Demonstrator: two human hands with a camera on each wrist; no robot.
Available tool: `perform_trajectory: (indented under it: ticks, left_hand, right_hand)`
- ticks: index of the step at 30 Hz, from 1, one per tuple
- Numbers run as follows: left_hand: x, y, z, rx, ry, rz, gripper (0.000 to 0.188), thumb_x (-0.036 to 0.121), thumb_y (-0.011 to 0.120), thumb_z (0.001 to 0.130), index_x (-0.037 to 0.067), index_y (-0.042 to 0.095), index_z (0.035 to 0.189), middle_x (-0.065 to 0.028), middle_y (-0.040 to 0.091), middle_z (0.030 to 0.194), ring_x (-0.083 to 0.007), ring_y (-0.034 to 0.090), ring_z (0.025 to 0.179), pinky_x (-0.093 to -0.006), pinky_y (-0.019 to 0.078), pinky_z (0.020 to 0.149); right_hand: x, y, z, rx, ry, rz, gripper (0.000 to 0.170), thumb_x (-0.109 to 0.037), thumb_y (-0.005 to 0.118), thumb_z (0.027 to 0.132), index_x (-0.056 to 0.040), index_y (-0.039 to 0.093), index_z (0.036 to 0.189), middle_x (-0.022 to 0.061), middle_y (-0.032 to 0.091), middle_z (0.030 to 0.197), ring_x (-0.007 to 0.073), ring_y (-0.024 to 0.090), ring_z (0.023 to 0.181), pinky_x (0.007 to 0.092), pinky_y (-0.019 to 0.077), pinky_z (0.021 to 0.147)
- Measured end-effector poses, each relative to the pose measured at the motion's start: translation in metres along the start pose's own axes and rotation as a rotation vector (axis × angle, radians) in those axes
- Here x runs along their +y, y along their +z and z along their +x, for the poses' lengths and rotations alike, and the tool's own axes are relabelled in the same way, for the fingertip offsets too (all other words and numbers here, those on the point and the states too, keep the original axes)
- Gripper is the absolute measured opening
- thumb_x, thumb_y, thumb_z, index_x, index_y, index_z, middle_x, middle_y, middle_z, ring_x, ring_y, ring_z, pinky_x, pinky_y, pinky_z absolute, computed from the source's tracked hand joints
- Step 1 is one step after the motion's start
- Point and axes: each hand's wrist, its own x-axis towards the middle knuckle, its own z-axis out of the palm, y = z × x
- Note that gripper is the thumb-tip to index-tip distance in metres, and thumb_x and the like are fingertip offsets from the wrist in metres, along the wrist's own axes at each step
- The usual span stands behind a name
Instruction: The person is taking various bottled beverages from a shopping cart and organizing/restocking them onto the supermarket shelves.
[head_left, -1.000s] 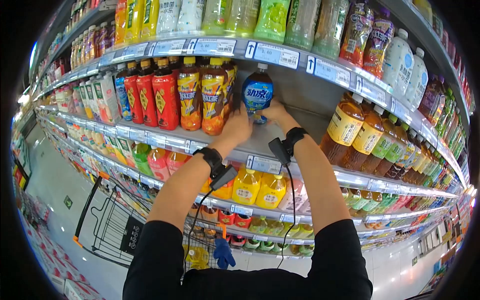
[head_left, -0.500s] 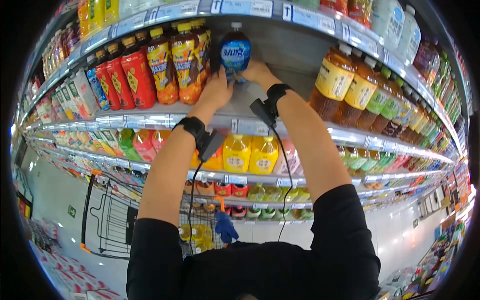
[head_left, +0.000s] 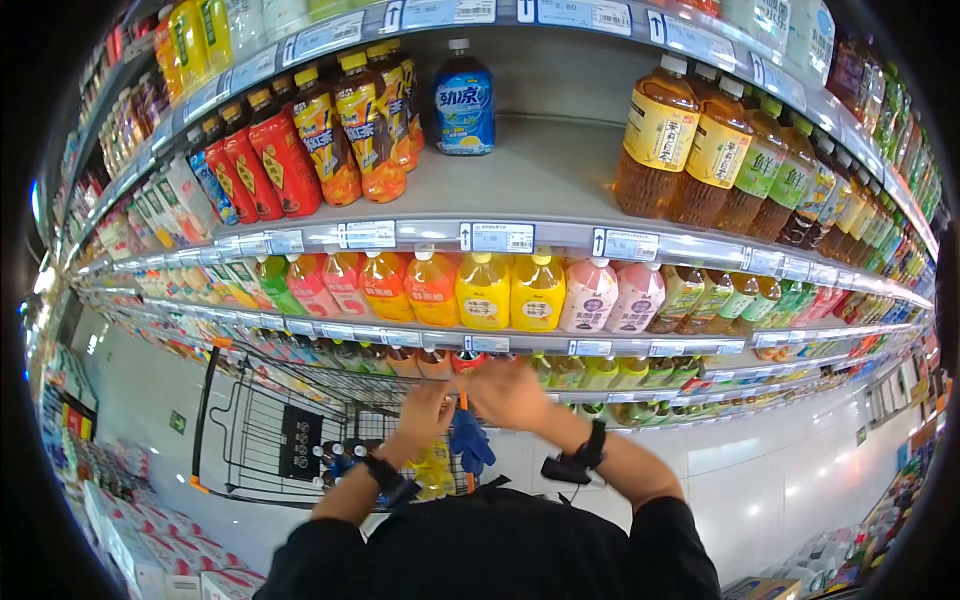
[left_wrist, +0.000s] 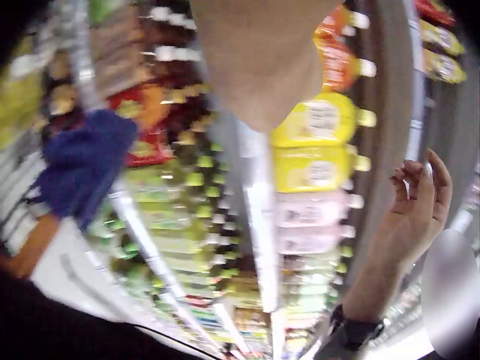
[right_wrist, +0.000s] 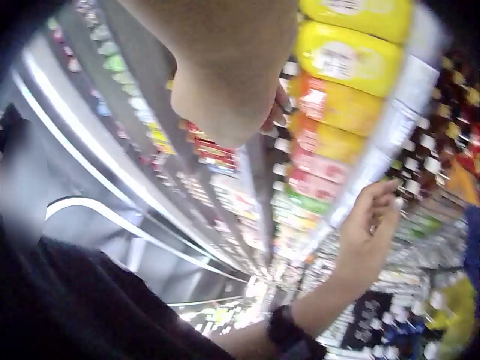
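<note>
A dark drink bottle with a blue label (head_left: 464,105) stands upright on the upper shelf, beside a group of yellow-capped bottles (head_left: 365,130). Both hands are well below it, in front of the lower shelves near the shopping cart. My left hand (head_left: 425,415) has loosely bent fingers and holds nothing; the right wrist view shows the same left hand (right_wrist: 367,232) with nothing in it. Blurred in the head view, my right hand (head_left: 508,395) is just to its right. Its fingers are loosely bent around nothing in the left wrist view, where the right hand (left_wrist: 416,199) shows plainly.
A wire shopping cart (head_left: 225,430) stands at lower left, with white-capped bottles (head_left: 340,462) and yellow bottles (head_left: 432,475) inside. A blue glove-like cloth (head_left: 468,440) hangs at its near edge. Brown tea bottles (head_left: 660,140) line the shelf's right side; juice bottles (head_left: 483,295) fill the one below.
Both hands have left the blue-labelled bottle and come down toward my body, close to the cart. The bottle remains upright on the shelf.
</note>
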Motion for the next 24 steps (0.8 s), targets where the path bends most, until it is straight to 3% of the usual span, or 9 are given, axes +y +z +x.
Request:
perform_trajectory:
  ticks: [1, 3, 7, 8, 9, 10, 12, 17, 24]
  left_hand:
    - [-0.013, 0.033, -0.045, -0.008, -0.146, -0.073, 0.029, 0.023, 0.058, 0.080, 0.008, 0.055, 0.105, -0.0142, 0.059, 0.096, -0.0327, 0.056, 0.085, -0.0453, 0.0425, 0.077]
    - [-0.029, 0.067, -0.121, -0.309, -0.445, -0.067, 0.029, 0.028, 0.054, 0.082, 0.007, 0.057, 0.102, -0.0155, 0.060, 0.100, -0.0328, 0.057, 0.091, -0.0452, 0.0449, 0.079]
    - [-0.079, 0.106, -0.252, -0.781, -0.698, 0.049, 0.036, 0.035, 0.046, 0.085, 0.004, 0.061, 0.095, -0.0183, 0.062, 0.095, -0.0356, 0.060, 0.090, -0.0451, 0.0495, 0.075]
    - [-0.049, 0.072, -0.246, -0.741, -0.701, 0.104, 0.035, 0.034, 0.044, 0.085, 0.005, 0.063, 0.088, -0.0174, 0.064, 0.090, -0.0362, 0.062, 0.086, -0.0467, 0.0504, 0.071]
    - [-0.075, 0.106, -0.293, -0.778, -0.765, 0.227, 0.036, 0.034, 0.042, 0.085, 0.005, 0.064, 0.081, -0.0175, 0.064, 0.086, -0.0359, 0.062, 0.084, -0.0475, 0.0499, 0.070]
    - [-0.041, 0.067, -0.249, -0.609, -0.876, 0.116, 0.035, 0.036, 0.045, 0.084, 0.005, 0.062, 0.082, -0.0183, 0.064, 0.084, -0.0366, 0.062, 0.082, -0.0488, 0.0487, 0.071]
    - [-0.035, 0.067, -0.247, -0.522, -0.976, 0.046, 0.032, 0.036, 0.050, 0.081, 0.005, 0.061, 0.085, -0.0185, 0.064, 0.086, -0.0369, 0.061, 0.082, -0.0494, 0.0474, 0.071]
    - [-0.024, 0.055, -0.224, -0.496, -1.195, 0.037, 0.031, 0.035, 0.053, 0.079, 0.006, 0.062, 0.085, -0.0163, 0.065, 0.084, -0.0353, 0.061, 0.080, -0.0481, 0.0473, 0.070]
    - [-0.022, 0.050, -0.227, -0.466, -1.203, -0.017, 0.029, 0.037, 0.056, 0.075, 0.010, 0.063, 0.085, -0.0132, 0.065, 0.082, -0.0325, 0.062, 0.078, -0.0438, 0.0484, 0.066]
  right_hand:
    - [0.003, 0.040, -0.028, 0.045, 0.041, 0.112, 0.020, -0.013, 0.060, 0.075, -0.0054, 0.061, 0.093, 0.0095, 0.059, 0.080, 0.0271, 0.059, 0.073, 0.0387, 0.0489, 0.060]
    - [0.004, 0.117, -0.097, -0.230, 0.186, 0.108, 0.024, -0.017, 0.059, 0.072, -0.0044, 0.061, 0.092, 0.0109, 0.059, 0.087, 0.0273, 0.058, 0.086, 0.0390, 0.0483, 0.076]
    - [-0.002, 0.205, -0.201, -0.566, -0.077, 0.086, 0.031, -0.021, 0.057, 0.069, -0.0035, 0.062, 0.095, 0.0105, 0.060, 0.100, 0.0270, 0.051, 0.108, 0.0388, 0.0373, 0.096]
    - [-0.011, 0.221, -0.228, -0.561, -0.104, 0.049, 0.033, -0.021, 0.057, 0.069, -0.0033, 0.062, 0.096, 0.0102, 0.060, 0.103, 0.0273, 0.049, 0.113, 0.0390, 0.0338, 0.100]
    - [-0.016, 0.203, -0.221, -0.620, -0.263, -0.116, 0.033, -0.022, 0.056, 0.073, -0.0046, 0.062, 0.100, 0.0093, 0.057, 0.112, 0.0271, 0.043, 0.120, 0.0400, 0.0337, 0.101]
    - [-0.022, 0.209, -0.229, -0.588, 0.113, 0.134, 0.030, -0.021, 0.054, 0.079, -0.0050, 0.061, 0.103, 0.0092, 0.053, 0.119, 0.0268, 0.038, 0.124, 0.0428, 0.0330, 0.101]
    - [-0.025, 0.199, -0.216, -0.684, 0.259, 0.304, 0.027, -0.020, 0.052, 0.083, -0.0057, 0.060, 0.104, 0.0085, 0.049, 0.124, 0.0257, 0.035, 0.127, 0.0433, 0.0327, 0.100]
    - [-0.033, 0.192, -0.217, -0.586, 0.274, 0.317, 0.021, -0.018, 0.053, 0.082, -0.0070, 0.061, 0.098, 0.0079, 0.051, 0.120, 0.0234, 0.036, 0.127, 0.0442, 0.0313, 0.099]
    - [-0.052, 0.193, -0.192, -0.639, 0.336, 0.168, 0.017, -0.020, 0.059, 0.076, -0.0095, 0.063, 0.089, 0.0035, 0.061, 0.097, 0.0191, 0.050, 0.109, 0.0430, 0.0321, 0.092]
